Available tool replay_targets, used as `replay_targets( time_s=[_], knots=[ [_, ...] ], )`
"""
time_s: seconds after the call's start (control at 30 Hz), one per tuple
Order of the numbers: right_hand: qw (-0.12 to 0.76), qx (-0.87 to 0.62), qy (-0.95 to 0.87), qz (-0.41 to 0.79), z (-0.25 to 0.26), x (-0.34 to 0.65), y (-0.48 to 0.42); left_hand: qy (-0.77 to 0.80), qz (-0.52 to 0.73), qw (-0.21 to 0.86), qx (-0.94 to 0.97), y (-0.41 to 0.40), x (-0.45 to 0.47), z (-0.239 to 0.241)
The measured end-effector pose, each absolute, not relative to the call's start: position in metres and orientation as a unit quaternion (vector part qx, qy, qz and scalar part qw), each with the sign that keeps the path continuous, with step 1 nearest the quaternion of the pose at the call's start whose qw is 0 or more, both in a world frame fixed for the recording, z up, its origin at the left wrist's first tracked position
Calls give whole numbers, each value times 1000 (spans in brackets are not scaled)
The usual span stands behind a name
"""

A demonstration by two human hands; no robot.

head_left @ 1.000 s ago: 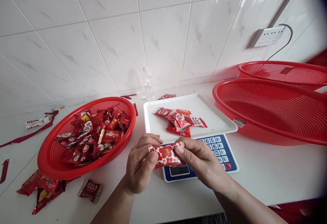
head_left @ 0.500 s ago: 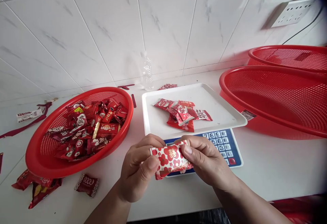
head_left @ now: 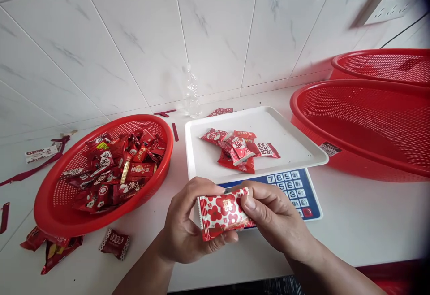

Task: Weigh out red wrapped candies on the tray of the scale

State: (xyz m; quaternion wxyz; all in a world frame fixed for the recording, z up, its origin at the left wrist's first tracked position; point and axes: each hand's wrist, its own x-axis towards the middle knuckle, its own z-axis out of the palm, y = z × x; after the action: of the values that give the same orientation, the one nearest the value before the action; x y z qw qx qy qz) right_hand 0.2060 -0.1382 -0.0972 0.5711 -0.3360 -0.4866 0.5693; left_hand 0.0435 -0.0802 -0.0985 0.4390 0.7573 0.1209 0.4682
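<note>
Both hands hold a small white-and-red flowered candy packet [head_left: 218, 214] above the front of the scale. My left hand [head_left: 183, 221] is curled around its left part, with digits along the upper and lower edges. Its right end is pinched between the thumb and fingers of my right hand [head_left: 277, 216]. A reddish wrapper edge shows under my right thumb; whether it is a second packet I cannot tell. Behind the hands, several red candy packets [head_left: 237, 149] lie in a pile on the white scale tray [head_left: 289, 145]. My hands partly cover the blue keypad [head_left: 297, 192].
On the left, a red mesh basket [head_left: 50, 205] holds many packets, with red packets [head_left: 55, 248] and a dark red packet [head_left: 114, 243] before it. Large red baskets [head_left: 339, 88] stand at right. A clear bottle [head_left: 192, 93] is by the tiled wall.
My left thumb has come off the packet's front face, and that hand has shifted to the packet's edges. My right hand keeps its pinch. The view has shifted slightly.
</note>
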Motion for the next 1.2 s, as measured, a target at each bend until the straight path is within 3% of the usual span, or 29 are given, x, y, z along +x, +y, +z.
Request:
replay_targets(
  time_s=[0.17,0.57,1.2],
  knots=[
    [586,-332,-502,542,-95,207,-142,114,476,445,749,-78,43,-97],
    [595,-389,-632,308,-101,202,-145,105,474,507,712,-78,40,-93],
    [608,-359,-637,310,-97,201,-144,106,457,533,704,-81,42,-91]
  ],
)
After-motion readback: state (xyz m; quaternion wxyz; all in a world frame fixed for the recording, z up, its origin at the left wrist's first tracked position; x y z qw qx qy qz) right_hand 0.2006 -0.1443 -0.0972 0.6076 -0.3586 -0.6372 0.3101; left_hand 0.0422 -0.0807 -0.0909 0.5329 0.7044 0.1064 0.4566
